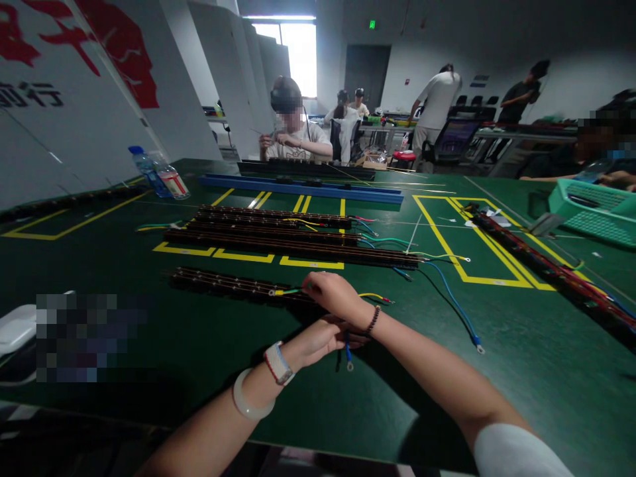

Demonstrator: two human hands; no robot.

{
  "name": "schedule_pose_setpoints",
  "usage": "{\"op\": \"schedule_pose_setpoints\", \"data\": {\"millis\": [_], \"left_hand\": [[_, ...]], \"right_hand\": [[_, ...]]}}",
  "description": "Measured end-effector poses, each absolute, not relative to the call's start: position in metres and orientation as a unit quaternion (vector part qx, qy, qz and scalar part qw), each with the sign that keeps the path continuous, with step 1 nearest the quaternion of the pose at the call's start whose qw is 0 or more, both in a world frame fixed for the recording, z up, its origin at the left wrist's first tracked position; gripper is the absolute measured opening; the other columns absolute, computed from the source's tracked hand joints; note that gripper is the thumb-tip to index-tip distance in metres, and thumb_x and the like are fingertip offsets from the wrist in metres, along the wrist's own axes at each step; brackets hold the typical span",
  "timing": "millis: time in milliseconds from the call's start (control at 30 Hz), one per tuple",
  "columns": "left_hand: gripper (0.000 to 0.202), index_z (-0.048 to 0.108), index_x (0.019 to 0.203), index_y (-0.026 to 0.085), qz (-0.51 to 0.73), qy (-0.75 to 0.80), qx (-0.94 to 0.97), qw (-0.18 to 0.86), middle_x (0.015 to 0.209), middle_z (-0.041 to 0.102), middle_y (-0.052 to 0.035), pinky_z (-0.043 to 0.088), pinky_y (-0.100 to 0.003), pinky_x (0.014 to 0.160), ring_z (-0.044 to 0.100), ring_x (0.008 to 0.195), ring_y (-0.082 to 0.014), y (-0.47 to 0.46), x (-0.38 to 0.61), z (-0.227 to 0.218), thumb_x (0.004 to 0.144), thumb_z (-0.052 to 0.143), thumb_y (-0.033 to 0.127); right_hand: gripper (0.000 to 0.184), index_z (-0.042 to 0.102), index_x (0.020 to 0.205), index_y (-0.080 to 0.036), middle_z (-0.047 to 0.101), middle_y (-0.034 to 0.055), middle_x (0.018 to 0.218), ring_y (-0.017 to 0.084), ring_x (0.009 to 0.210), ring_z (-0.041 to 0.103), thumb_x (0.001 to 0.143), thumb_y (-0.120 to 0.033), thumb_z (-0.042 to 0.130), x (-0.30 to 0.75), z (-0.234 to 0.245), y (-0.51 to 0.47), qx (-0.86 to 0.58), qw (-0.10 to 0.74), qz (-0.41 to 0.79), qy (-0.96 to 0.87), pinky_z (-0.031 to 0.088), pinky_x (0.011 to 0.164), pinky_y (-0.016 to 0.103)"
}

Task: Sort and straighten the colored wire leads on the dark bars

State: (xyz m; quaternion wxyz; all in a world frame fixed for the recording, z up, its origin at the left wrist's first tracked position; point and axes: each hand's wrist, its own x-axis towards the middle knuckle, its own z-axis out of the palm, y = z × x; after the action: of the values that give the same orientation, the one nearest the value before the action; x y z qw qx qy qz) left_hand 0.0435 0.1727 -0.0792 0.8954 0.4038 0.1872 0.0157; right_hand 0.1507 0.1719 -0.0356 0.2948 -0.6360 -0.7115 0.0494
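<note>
Nearest me lies a dark slotted strip [213, 281] with wires along it, its right end hidden by my hands. My right hand [330, 290] is closed over that end, fingers pinched on a green wire [293, 291] with a yellow sleeve and a ring terminal pointing left. Under the right wrist, my left hand [322, 338] reaches in with curled fingers, partly hidden; what they grip cannot be made out. A blue wire end [348, 356] with a ring terminal hangs below them. A yellow wire [375, 297] with a red-sleeved end sticks out to the right.
Several similar wired strips [293, 246] lie beyond, with blue and green leads trailing right. Farther back is a blue channel [308, 189]. Bottles [171, 180] stand at left. A red-wired strip [561, 275] and a green basket [596, 212] are at right. A person [298, 136] sits opposite.
</note>
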Motion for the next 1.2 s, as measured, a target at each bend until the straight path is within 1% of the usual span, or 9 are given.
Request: {"op": "schedule_pose_setpoints", "data": {"millis": [233,433,533,600,700,767,900,1033,1200], "left_hand": [[0.034,0.059,0.112,0.010,0.031,0.206,0.420,0.883,0.100,0.067,-0.0136,0.049,-0.042,0.088,0.066,0.088,-0.0213,0.171,0.045,-0.074,0.078,0.061,0.015],[0.027,0.058,0.104,0.007,0.046,0.197,0.418,0.886,0.096,0.067,-0.0150,0.050,-0.036,0.086,0.067,0.086,-0.0197,0.170,0.043,-0.079,0.082,0.060,0.023],[0.026,0.055,0.101,0.008,0.045,0.210,0.451,0.867,0.094,0.066,-0.0146,0.052,-0.031,0.077,0.067,0.079,-0.0172,0.172,0.041,-0.083,0.085,0.058,0.029],[0.027,0.052,0.100,0.009,0.042,0.232,0.501,0.833,0.089,0.066,-0.0126,0.051,-0.027,0.063,0.064,0.066,-0.0136,0.173,0.041,-0.084,0.087,0.053,0.034],[0.031,0.052,0.099,0.010,0.020,0.260,0.608,0.750,0.071,0.063,-0.0053,0.041,-0.020,0.045,0.054,0.047,-0.0091,0.176,0.041,-0.081,0.091,0.042,0.038],[0.032,0.054,0.097,0.011,-0.005,0.266,0.691,0.672,0.062,0.058,-0.0016,0.035,-0.019,0.041,0.048,0.041,-0.0088,0.179,0.039,-0.076,0.092,0.037,0.038],[0.033,0.056,0.080,0.014,0.006,0.252,0.852,0.459,0.064,0.059,-0.0044,0.039,-0.023,0.051,0.053,0.051,-0.0128,0.183,0.032,-0.064,0.091,0.035,0.037],[0.031,0.060,0.082,0.014,0.011,0.243,0.938,0.248,0.073,0.062,-0.0115,0.043,-0.032,0.065,0.060,0.064,-0.0209,0.182,0.026,-0.056,0.091,0.037,0.032],[0.031,0.063,0.086,0.012,0.003,0.233,0.953,0.196,0.072,0.061,-0.0160,0.045,-0.040,0.072,0.061,0.067,-0.0266,0.179,0.026,-0.054,0.090,0.038,0.028]], "right_hand": [[0.008,0.062,0.090,-0.017,0.063,0.0034,0.085,0.014,0.078,0.057,0.089,-0.018,0.054,0.142,-0.040,0.176,-0.631,0.261,0.032,-0.730,0.040,0.069,0.023],[0.011,0.061,0.095,-0.018,0.064,0.0032,0.090,0.013,0.083,0.058,0.091,-0.024,0.053,0.165,-0.030,0.144,-0.611,0.381,0.042,-0.693,0.044,0.075,0.024],[0.013,0.062,0.096,-0.019,0.064,0.0033,0.089,0.014,0.080,0.058,0.091,-0.027,0.052,0.186,-0.034,0.121,-0.632,0.412,0.045,-0.655,0.045,0.073,0.025],[0.015,0.062,0.095,-0.019,0.064,0.0037,0.087,0.014,0.078,0.058,0.091,-0.029,0.052,0.200,-0.042,0.104,-0.651,0.408,0.045,-0.639,0.046,0.070,0.026],[0.018,0.062,0.095,-0.019,0.063,0.0046,0.083,0.016,0.075,0.057,0.092,-0.031,0.050,0.218,-0.058,0.082,-0.672,0.386,0.029,-0.631,0.047,0.068,0.028],[0.019,0.062,0.096,-0.019,0.061,0.0050,0.082,0.017,0.076,0.057,0.093,-0.031,0.048,0.226,-0.066,0.070,-0.680,0.364,0.014,-0.637,0.046,0.069,0.030],[0.018,0.062,0.100,-0.019,0.061,0.0061,0.086,0.018,0.083,0.056,0.093,-0.027,0.047,0.233,-0.073,0.060,-0.692,0.333,-0.017,-0.641,0.045,0.075,0.033],[0.019,0.061,0.104,-0.020,0.062,0.0060,0.092,0.018,0.087,0.055,0.094,-0.024,0.047,0.232,-0.075,0.062,-0.684,0.311,-0.030,-0.659,0.043,0.079,0.033],[0.020,0.062,0.106,-0.019,0.062,0.0072,0.094,0.018,0.086,0.054,0.093,-0.023,0.047,0.231,-0.082,0.065,-0.669,0.269,-0.049,-0.691,0.043,0.078,0.033]]}}
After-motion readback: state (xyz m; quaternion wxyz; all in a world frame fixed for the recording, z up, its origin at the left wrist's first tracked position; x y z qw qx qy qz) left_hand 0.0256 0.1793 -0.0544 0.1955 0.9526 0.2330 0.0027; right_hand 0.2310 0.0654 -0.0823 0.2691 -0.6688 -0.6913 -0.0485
